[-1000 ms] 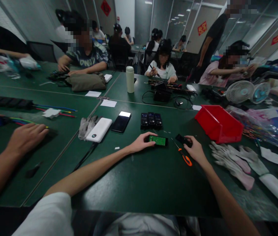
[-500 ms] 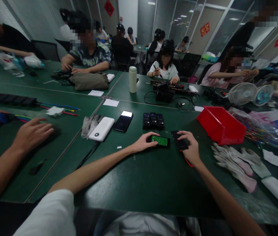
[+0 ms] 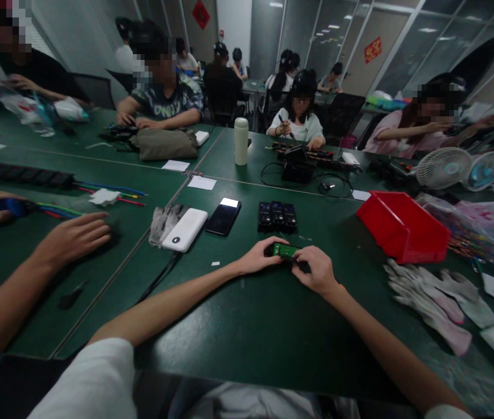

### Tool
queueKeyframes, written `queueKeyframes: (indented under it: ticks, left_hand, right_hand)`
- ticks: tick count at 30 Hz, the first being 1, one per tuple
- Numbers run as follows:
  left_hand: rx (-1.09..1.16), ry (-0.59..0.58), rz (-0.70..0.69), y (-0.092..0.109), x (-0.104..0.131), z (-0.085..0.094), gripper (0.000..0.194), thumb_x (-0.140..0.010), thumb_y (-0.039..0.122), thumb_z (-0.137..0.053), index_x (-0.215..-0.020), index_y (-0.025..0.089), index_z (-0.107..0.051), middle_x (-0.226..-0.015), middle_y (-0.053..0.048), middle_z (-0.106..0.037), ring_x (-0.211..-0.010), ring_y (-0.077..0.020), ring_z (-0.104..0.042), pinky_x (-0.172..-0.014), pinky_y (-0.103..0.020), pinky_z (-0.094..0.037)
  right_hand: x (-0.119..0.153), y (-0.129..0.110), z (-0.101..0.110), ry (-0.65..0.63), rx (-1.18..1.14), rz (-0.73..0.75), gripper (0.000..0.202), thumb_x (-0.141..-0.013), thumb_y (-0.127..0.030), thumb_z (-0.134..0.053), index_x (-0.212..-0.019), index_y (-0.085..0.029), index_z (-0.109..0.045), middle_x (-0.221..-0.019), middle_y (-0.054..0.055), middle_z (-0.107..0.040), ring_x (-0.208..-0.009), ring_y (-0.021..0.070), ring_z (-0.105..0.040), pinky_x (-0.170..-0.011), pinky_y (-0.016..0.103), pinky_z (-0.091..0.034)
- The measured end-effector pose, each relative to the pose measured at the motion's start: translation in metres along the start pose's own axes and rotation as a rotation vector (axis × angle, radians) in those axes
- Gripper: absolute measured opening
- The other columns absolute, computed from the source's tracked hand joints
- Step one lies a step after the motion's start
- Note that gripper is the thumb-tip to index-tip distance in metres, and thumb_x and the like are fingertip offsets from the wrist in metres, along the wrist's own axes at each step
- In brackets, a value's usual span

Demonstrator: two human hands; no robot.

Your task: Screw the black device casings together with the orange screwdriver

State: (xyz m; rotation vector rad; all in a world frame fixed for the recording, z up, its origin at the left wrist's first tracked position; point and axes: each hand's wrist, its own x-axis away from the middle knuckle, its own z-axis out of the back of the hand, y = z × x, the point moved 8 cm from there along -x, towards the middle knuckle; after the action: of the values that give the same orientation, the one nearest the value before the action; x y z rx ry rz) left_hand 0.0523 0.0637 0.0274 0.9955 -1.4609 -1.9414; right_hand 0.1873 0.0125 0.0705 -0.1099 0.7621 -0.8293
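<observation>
A small green circuit board in a black casing [image 3: 283, 251] is held just above the green table. My left hand [image 3: 260, 256] is closed round its left end, thumb along the near edge. At the right end, my right hand [image 3: 315, 269] has its fingers bent and pinched against the casing. Whether a black flat piece is still in that hand is hidden by the fingers. Just beyond my hands stand three small black devices [image 3: 277, 215] side by side. Left of them lies a black phone [image 3: 223, 217], beside a white power bank [image 3: 185, 230].
At right are a red bin [image 3: 399, 224], work gloves [image 3: 430, 297] and a fan [image 3: 444, 167]. A grey glove [image 3: 163, 224] touches the power bank. Another person's hand [image 3: 72, 238] works at left near coloured wires. A pale bottle [image 3: 241, 142] stands farther back.
My right hand has moved left from beside the board to its right end. The black piece it held apart is out of sight. The view has shifted slightly.
</observation>
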Motion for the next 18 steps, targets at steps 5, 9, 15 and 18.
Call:
queueKeyframes:
  ticks: [5,9,15,18]
  left_hand:
    - [-0.026,0.013,0.03,-0.001,0.0,0.0,0.047,-0.081,0.036,-0.066,-0.123,0.019,-0.056,-0.119,-0.008,-0.06,-0.108,-0.0213,-0.057,-0.097,-0.036,-0.042]
    - [-0.033,0.024,0.043,-0.003,0.0,0.001,0.048,-0.08,0.036,-0.067,-0.123,0.019,-0.056,-0.117,-0.008,-0.061,-0.108,-0.0218,-0.057,-0.098,-0.037,-0.042]
    - [0.036,-0.04,0.003,0.0,0.0,-0.003,0.048,-0.08,0.033,-0.067,-0.124,0.019,-0.055,-0.122,-0.009,-0.059,-0.111,-0.0221,-0.056,-0.098,-0.036,-0.043]
    - [0.029,-0.042,0.007,-0.002,0.0,-0.003,0.048,-0.08,0.031,-0.067,-0.125,0.019,-0.054,-0.122,-0.009,-0.058,-0.111,-0.0224,-0.056,-0.097,-0.037,-0.044]
  right_hand:
    - [0.006,0.008,0.006,0.078,0.044,-0.05,0.013,-0.075,-0.015,-0.06,-0.076,-0.024,-0.051,-0.097,0.01,-0.062,-0.093,0.0265,-0.061,-0.077,0.043,-0.052]
    - [0.008,0.016,-0.001,0.062,0.072,-0.12,0.012,-0.076,-0.016,-0.06,-0.081,-0.024,-0.053,-0.105,0.011,-0.059,-0.096,0.0271,-0.059,-0.08,0.046,-0.051]
    - [0.004,0.015,-0.011,-0.013,0.0,-0.075,0.02,-0.077,-0.029,-0.068,-0.095,-0.025,-0.062,-0.105,0.01,-0.059,-0.098,0.0282,-0.06,-0.081,0.045,-0.052]
    - [0.001,0.014,-0.01,0.005,0.036,-0.06,0.026,-0.077,-0.035,-0.07,-0.099,-0.024,-0.061,-0.103,0.011,-0.058,-0.095,0.0275,-0.059,-0.08,0.044,-0.053]
